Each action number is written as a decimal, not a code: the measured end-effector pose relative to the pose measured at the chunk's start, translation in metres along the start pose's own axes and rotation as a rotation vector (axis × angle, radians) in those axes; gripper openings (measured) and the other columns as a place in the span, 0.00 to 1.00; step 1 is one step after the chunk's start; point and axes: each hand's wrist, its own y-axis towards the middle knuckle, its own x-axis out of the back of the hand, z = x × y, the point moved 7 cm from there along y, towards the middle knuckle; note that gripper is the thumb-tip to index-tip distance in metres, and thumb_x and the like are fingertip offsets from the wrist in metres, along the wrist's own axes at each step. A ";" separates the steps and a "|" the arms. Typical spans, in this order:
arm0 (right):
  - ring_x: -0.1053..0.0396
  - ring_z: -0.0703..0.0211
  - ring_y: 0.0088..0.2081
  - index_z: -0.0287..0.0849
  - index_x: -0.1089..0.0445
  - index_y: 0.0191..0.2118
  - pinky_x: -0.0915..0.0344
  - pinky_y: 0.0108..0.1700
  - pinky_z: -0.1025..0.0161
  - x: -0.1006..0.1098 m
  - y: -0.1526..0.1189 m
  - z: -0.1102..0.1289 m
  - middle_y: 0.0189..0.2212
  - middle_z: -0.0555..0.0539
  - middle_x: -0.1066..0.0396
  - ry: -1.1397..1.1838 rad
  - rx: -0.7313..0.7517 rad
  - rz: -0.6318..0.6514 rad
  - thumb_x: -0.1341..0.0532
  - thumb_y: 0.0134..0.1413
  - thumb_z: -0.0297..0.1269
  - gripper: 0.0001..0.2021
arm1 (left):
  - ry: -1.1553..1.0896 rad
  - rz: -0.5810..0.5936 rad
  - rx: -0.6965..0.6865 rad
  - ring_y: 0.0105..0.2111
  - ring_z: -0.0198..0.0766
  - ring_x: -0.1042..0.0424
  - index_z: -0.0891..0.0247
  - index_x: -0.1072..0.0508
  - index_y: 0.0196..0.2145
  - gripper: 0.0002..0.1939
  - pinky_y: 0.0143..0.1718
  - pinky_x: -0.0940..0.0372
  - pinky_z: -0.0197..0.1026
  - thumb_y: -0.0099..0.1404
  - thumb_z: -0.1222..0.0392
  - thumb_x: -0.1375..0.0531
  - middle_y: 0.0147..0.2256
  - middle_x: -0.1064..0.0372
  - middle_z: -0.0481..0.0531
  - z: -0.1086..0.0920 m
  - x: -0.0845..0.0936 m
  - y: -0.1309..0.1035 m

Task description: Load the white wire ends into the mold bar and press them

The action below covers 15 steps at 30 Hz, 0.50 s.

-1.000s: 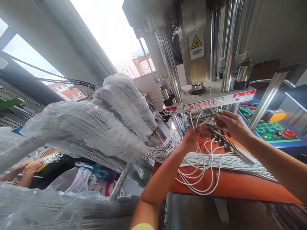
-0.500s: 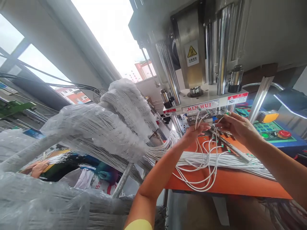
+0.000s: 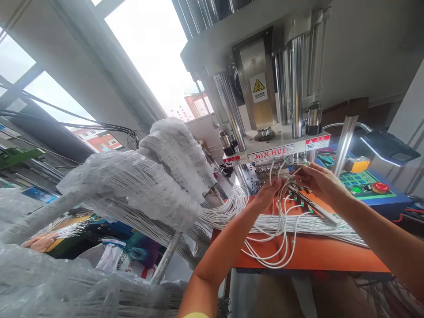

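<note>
My left hand point(image 3: 270, 194) is closed around several thin white cables point(image 3: 281, 212), whose ends stand up past the fingers in front of the press. Close to its right, my right hand point(image 3: 318, 180) pinches the end of a white cable; a bit of green shows at its fingertips. Both hands are just below the MIN-HUI plate point(image 3: 270, 153) of the press. Between and below them lies a slim metal bar fixture point(image 3: 319, 210), with green-tipped cable ends along its near side. The fingers partly cover the metal mould point(image 3: 270, 170) behind.
A thick bundle of white cables point(image 3: 298, 224) crosses the orange table point(image 3: 308, 254). Plastic-wrapped cable bundles point(image 3: 132, 185) hang on a rack at left. At right is a control panel with a red button point(image 3: 380, 187). Another person's hand point(image 3: 41, 242) shows at far left.
The camera view has shifted, so the press sits lower and further left. My left hand's fingers have drawn in on the cables, nearer my right hand. The right hand keeps its pinch.
</note>
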 end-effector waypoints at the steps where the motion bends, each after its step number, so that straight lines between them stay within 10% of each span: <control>1: 0.26 0.62 0.32 0.43 0.31 0.33 0.27 0.33 0.68 0.002 0.000 -0.002 0.29 0.49 0.25 0.009 -0.003 -0.021 0.32 0.49 0.39 0.09 | 0.004 0.001 -0.007 0.22 0.29 0.43 0.62 0.28 0.38 0.25 0.26 0.42 0.35 0.55 0.38 0.36 0.22 0.41 0.44 -0.002 -0.002 -0.003; 10: 0.33 0.67 0.26 0.45 0.33 0.30 0.31 0.28 0.70 0.001 -0.009 0.011 0.26 0.54 0.31 0.103 0.074 -0.079 0.32 0.47 0.38 0.09 | 0.314 -0.048 -0.135 0.26 0.31 0.41 0.63 0.25 0.43 0.23 0.31 0.44 0.36 0.63 0.41 0.42 0.26 0.38 0.46 -0.022 0.002 -0.019; 15: 0.39 0.62 0.27 0.50 0.32 0.30 0.36 0.26 0.64 0.014 -0.028 0.045 0.30 0.49 0.32 -0.042 0.207 -0.125 0.36 0.52 0.44 0.07 | 0.527 -0.293 -0.137 0.23 0.31 0.44 0.63 0.24 0.35 0.19 0.27 0.47 0.35 0.65 0.44 0.44 0.22 0.41 0.45 -0.034 0.049 -0.025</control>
